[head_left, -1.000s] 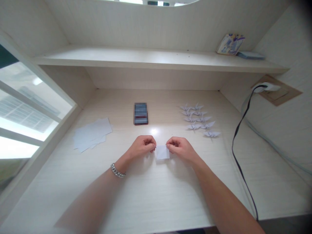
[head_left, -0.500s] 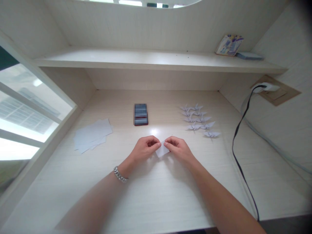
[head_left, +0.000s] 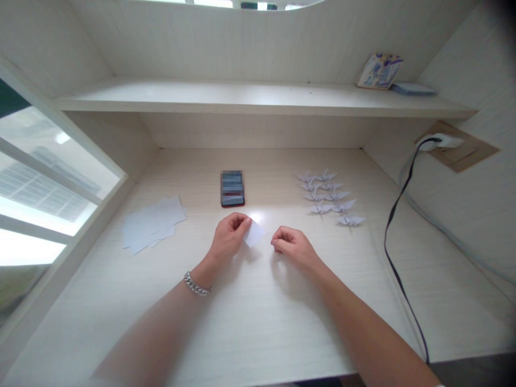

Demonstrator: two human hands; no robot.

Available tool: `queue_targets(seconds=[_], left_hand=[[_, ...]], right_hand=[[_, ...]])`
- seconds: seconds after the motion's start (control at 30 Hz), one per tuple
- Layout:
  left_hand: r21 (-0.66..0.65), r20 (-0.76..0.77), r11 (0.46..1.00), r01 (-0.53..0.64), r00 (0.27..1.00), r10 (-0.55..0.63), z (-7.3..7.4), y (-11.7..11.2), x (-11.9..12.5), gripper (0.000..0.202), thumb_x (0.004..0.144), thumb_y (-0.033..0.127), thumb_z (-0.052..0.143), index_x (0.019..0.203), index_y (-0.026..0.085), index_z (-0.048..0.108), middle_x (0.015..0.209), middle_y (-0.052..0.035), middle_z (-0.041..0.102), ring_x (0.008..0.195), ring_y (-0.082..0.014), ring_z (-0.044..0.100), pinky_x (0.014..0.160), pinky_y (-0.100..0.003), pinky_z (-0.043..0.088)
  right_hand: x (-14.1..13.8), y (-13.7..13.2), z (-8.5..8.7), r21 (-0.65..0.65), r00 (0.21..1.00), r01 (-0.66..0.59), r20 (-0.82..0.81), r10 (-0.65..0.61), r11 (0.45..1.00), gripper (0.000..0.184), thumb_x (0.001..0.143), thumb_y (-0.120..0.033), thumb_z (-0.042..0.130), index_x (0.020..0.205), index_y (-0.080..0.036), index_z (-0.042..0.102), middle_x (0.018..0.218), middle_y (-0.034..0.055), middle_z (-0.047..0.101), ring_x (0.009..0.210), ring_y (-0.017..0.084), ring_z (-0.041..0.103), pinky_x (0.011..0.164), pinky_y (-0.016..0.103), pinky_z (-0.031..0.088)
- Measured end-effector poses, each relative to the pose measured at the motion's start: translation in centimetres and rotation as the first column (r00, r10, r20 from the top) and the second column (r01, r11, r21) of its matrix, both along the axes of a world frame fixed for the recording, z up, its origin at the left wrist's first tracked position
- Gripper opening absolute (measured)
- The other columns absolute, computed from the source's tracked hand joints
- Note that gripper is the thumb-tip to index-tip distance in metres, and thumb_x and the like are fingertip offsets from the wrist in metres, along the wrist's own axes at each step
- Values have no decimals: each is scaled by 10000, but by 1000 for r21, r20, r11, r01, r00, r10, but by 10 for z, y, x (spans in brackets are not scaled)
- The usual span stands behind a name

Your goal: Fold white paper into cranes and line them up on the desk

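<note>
A small white piece of folded paper [head_left: 254, 234] is pinched between the thumb and fingers of my left hand [head_left: 229, 235], just above the desk. My right hand [head_left: 293, 244] is a short way to its right, apart from the paper. Its fingers are curled in with the thumb against them, and nothing shows between them. Beyond my right hand, several white paper cranes [head_left: 327, 196] stand in rows on the desk. Left of my left hand lies a loose stack of white paper sheets [head_left: 153, 223].
A phone [head_left: 233, 188] lies at the middle back of the desk [head_left: 258, 333]. On the right, a black cord [head_left: 389, 231] runs from a wall socket [head_left: 457, 148] down over the desk. The shelf [head_left: 242, 97] above holds a colourful packet [head_left: 380, 71] and a flat bluish item [head_left: 414, 88].
My right hand has let go of the folded paper. My left hand has moved a little left and away from me, carrying the paper and turning it.
</note>
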State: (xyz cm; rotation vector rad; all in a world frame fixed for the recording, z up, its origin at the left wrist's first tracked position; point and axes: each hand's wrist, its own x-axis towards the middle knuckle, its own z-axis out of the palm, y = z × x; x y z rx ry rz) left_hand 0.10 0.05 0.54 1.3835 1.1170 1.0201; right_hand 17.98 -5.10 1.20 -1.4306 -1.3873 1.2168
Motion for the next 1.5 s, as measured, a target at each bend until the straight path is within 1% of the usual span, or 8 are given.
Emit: queue_targets(seconds=[0.2, 0.3, 0.4, 0.53, 0.73, 0.93, 1.1, 1.5], left_hand=[[11, -59, 991, 130, 990, -129, 3, -7, 6, 250, 752, 383, 586, 776, 137, 621, 728, -36, 611, 657, -125, 539, 593, -228, 423], [-10, -44, 980, 197, 979, -197, 5, -12, 10, 306, 702, 369, 649, 903, 140, 622, 836, -57, 643, 714, -144, 573, 628, -244, 443], [-88, 2, 964, 250, 968, -251, 4, -11, 9, 334, 655, 348, 697, 888, 123, 617, 813, -64, 654, 692, -151, 587, 612, -249, 450], [-107, 102, 975, 196, 977, -185, 2, -6, 5, 251, 690, 309, 671, 835, 111, 618, 796, -67, 655, 703, -144, 593, 648, -259, 461], [-69, 40, 956, 285, 958, -283, 3, -8, 5, 277, 708, 325, 657, 890, 115, 651, 861, -88, 668, 751, -158, 603, 677, -269, 469], [-115, 96, 985, 132, 988, -121, 4, -6, 3, 303, 640, 312, 718, 861, 118, 646, 738, -45, 648, 657, -126, 584, 593, -231, 452], [-109, 78, 979, 173, 983, -165, 3, -5, 1, 306, 637, 308, 718, 874, 124, 657, 699, -31, 630, 623, -111, 560, 565, -218, 431], [-125, -5, 931, 342, 939, -345, 8, -4, -5, 225, 680, 298, 662, 806, 112, 667, 699, -50, 640, 593, -112, 548, 545, -223, 422]], right_hand=[[-3, -2, 7, 43, 999, 8, -45, -6, 999, 161, 760, -326, 565, 774, -166, 589, 702, 6, 595, 622, 127, 528, 566, 237, 397], [-4, -2, 4, 59, 998, 55, -19, -54, 997, 187, 771, -345, 565, 739, -163, 592, 636, 4, 583, 592, 128, 527, 554, 239, 395], [-3, 0, -1, 41, 994, 84, -78, -80, 996, 199, 754, -359, 590, 747, -160, 586, 610, 2, 582, 563, 128, 530, 548, 245, 406], [-1, 2, -3, -42, 990, -17, -138, 11, 999, 215, 700, -354, 655, 724, -158, 569, 637, 10, 603, 568, 128, 545, 522, 238, 405], [-3, 3, -1, 0, 973, 45, -225, -44, 999, 268, 688, -394, 661, 803, -163, 588, 743, 29, 637, 604, 138, 581, 551, 263, 463], [-7, 3, -7, -70, 962, 24, -270, -42, 997, 237, 662, -368, 680, 691, -173, 547, 613, -5, 595, 562, 138, 579, 539, 260, 468], [-9, 2, -7, 3, 965, 64, -255, -61, 998, 211, 699, -355, 641, 778, -166, 595, 667, 5, 604, 582, 125, 553, 513, 237, 443], [-10, -3, -1, -7, 975, 34, -221, -35, 999, 201, 690, -301, 642, 813, -152, 700, 680, 32, 666, 568, 127, 572, 502, 238, 451]])
